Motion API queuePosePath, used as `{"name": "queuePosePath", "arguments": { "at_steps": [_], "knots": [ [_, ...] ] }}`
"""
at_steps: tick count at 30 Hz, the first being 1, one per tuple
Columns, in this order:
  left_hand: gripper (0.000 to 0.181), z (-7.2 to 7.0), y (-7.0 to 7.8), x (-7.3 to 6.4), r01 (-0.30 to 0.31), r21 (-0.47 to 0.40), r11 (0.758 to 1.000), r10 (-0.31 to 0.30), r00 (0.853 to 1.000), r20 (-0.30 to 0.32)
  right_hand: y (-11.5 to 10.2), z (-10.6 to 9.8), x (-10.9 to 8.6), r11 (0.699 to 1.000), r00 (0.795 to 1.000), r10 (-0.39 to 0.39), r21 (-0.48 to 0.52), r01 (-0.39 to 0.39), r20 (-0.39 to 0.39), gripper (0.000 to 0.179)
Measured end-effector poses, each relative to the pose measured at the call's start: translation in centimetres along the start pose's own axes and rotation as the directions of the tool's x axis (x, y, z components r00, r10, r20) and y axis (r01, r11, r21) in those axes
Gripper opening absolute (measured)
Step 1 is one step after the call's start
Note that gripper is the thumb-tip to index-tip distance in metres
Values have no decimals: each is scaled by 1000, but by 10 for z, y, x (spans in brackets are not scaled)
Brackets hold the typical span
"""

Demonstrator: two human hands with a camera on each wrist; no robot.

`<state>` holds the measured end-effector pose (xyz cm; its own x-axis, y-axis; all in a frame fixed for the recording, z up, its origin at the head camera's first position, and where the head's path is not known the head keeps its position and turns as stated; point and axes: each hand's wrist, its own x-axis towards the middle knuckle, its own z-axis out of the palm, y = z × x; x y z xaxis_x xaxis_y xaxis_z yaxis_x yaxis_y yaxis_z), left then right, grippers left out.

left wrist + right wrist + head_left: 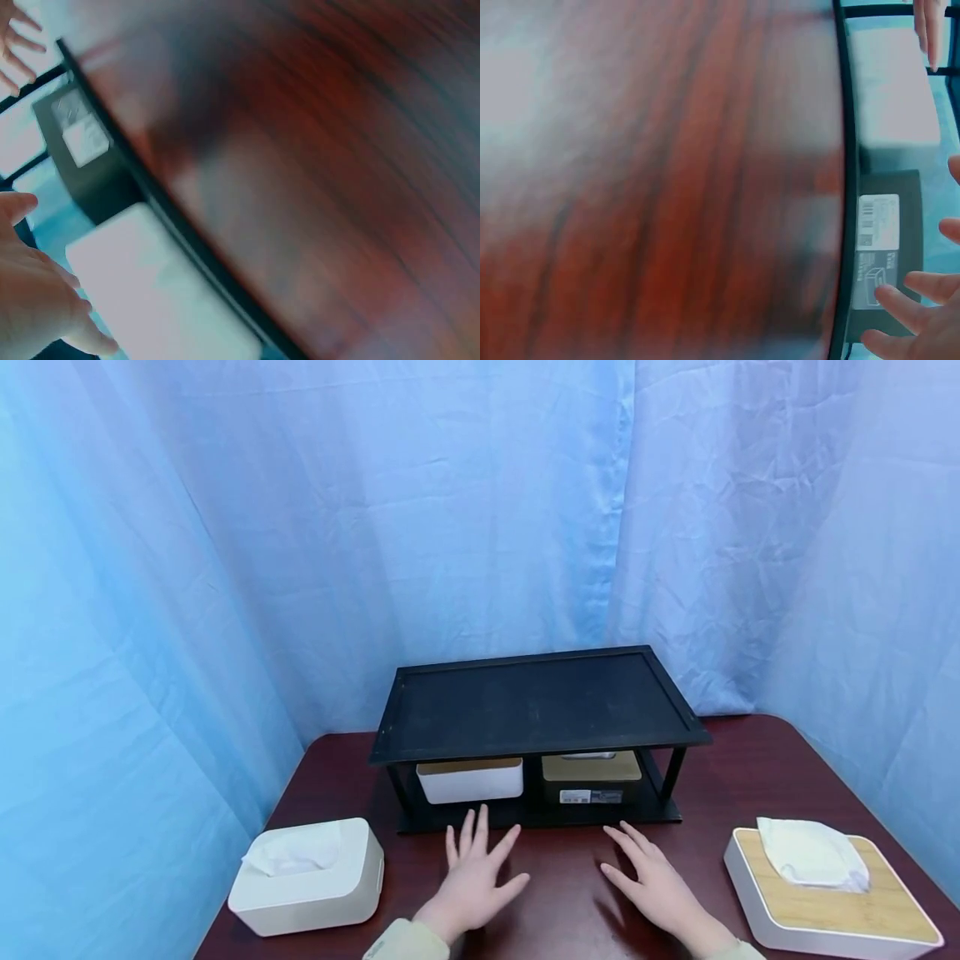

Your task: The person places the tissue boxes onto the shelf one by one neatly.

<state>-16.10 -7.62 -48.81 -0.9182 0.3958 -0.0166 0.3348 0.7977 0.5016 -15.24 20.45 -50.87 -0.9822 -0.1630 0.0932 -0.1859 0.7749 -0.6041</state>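
Note:
My left hand (472, 887) hovers over the table with fingers spread, just in front of a black two-tier shelf (540, 706). My right hand (654, 883) is likewise spread and holds nothing, right of the shelf's middle. On the shelf's lower tier sit a white box (471, 782) with a wood-coloured top and a dark olive box (592, 778) with a label on its front. The right wrist view shows that label (877, 223) with a barcode, near the right fingers. In the left wrist view the left hand (37, 300) appears beside the white box (157, 285).
A white tissue box (307, 885) stands at the left of the dark red table (558, 893). Another tissue box with a bamboo lid (832, 893) lies at the right, a tissue sticking out. Blue curtains (480, 510) hang behind and at both sides.

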Motion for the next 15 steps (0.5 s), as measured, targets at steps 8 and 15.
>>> {"name": "queuePosePath", "arguments": {
  "at_steps": [8,15],
  "knots": [
    [66,-31,-35,-34,37,-48,998,-43,991,-129,-4,0,2,995,999,-1,99,-4,47,59],
    [68,-66,-70,-66,143,-64,988,-154,961,-229,-9,0,4,991,998,10,136,-18,60,60]
  ]
}}
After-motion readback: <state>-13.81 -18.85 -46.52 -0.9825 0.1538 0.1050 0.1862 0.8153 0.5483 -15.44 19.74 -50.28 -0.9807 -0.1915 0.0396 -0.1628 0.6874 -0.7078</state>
